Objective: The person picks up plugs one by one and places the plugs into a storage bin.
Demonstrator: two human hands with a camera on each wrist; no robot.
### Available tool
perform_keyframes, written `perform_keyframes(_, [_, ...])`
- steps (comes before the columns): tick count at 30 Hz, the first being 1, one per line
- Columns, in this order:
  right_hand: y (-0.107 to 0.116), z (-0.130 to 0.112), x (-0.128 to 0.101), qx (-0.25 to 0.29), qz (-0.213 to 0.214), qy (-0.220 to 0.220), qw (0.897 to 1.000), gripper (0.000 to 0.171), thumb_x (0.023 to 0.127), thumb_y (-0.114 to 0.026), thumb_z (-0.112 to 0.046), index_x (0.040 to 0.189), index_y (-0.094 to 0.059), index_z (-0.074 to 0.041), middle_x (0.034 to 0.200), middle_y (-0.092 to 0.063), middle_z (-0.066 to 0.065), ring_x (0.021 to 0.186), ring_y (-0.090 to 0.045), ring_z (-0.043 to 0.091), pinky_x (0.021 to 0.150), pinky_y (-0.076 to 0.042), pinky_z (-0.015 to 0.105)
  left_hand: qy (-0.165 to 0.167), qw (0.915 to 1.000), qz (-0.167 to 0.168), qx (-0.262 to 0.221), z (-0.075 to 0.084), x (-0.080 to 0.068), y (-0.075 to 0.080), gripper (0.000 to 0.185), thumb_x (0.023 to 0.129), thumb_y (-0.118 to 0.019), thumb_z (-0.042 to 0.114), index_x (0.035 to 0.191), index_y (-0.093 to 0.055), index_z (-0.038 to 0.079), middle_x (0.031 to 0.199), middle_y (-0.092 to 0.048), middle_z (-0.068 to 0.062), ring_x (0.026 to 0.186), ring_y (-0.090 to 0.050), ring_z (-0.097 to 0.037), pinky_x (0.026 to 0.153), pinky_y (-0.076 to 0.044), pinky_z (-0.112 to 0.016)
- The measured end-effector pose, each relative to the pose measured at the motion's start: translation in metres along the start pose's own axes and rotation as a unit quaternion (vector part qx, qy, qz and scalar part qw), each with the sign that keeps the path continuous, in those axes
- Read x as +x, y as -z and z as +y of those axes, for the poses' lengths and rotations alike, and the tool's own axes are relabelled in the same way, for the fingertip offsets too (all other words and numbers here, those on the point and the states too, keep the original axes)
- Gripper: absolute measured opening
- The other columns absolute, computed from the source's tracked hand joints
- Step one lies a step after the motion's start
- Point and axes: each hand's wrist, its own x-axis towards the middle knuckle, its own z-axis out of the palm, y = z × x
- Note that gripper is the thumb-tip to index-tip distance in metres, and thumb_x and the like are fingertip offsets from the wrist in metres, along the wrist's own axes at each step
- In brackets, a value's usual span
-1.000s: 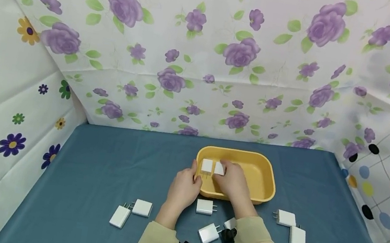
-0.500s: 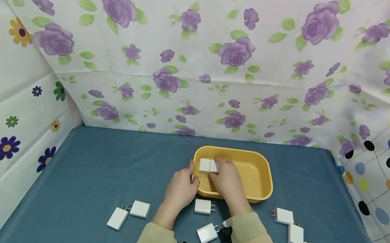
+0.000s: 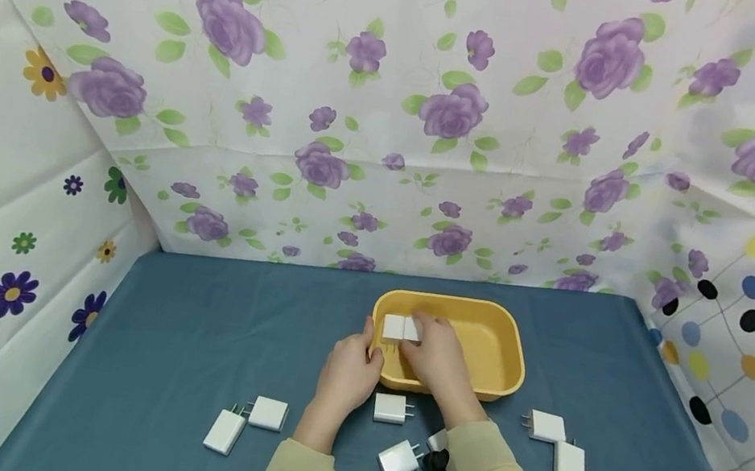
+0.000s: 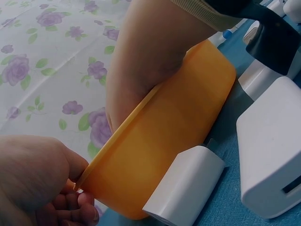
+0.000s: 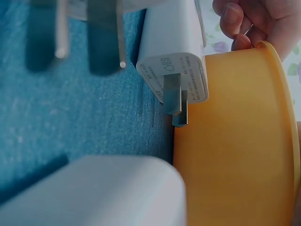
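Observation:
A yellow tray stands mid-table on the blue cloth. Two white chargers lie side by side at its left end: one free, the other under the fingertips of my right hand, which reaches into the tray and pinches it. My left hand grips the tray's left rim, thumb on top. In the left wrist view its fingers pinch the rim of the tray's wall. The right wrist view shows a charger with prongs just outside the tray.
Loose white chargers lie in front of the tray: one near its front wall, one between my forearms, two at the left, three in a row at the right. Patterned sheets wall the table on three sides.
My right hand has slid its charger leftward inside the tray until it lies against the other charger. The left hand has kept its hold on the rim.

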Motion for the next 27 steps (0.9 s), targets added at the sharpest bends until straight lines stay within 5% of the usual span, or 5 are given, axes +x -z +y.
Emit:
perform_keyframes(12, [0.019,0.013,-0.004,0.106,0.041,0.002,0.994,0.052,0.101,-0.074,-0.027,0.149,-0.064,-0.008,0.134,-0.069,0.023,0.117,-0.071,0.039,0.094,-0.057,0.054,0.016,0.9998,-0.005,0.013,0.001,-0.002,-0.003,0.058,0.104,-0.066,0.014,0.157,-0.049,-0.005,0.114,-0.073,-0.022,0.087,-0.072,-0.031,0.072,-0.058,-0.050])
perform_keyframes(19, [0.061,0.030,-0.024,0.148,0.068,-0.003,0.987,0.047,0.105,-0.069,-0.028,0.148,-0.065,-0.010,0.133,-0.070,0.022,0.114,-0.072,0.042,0.096,-0.056,0.055,0.024,0.9996,-0.005,0.014,0.002,-0.004,-0.002,0.059,0.104,-0.066,0.014,0.157,-0.049,-0.005,0.107,-0.073,-0.020,0.079,-0.068,-0.026,0.066,-0.054,-0.047])
perform_keyframes(27, [0.117,0.071,-0.068,0.141,0.129,-0.041,0.981,0.055,0.109,-0.060,-0.044,0.154,-0.060,-0.013,0.135,-0.069,0.019,0.115,-0.071,0.039,0.085,-0.060,0.052,0.025,0.9996,-0.003,0.013,0.004,-0.002,0.000,0.059,0.105,-0.065,0.017,0.158,-0.050,-0.003,0.122,-0.074,-0.021,0.093,-0.073,-0.032,0.072,-0.057,-0.050])
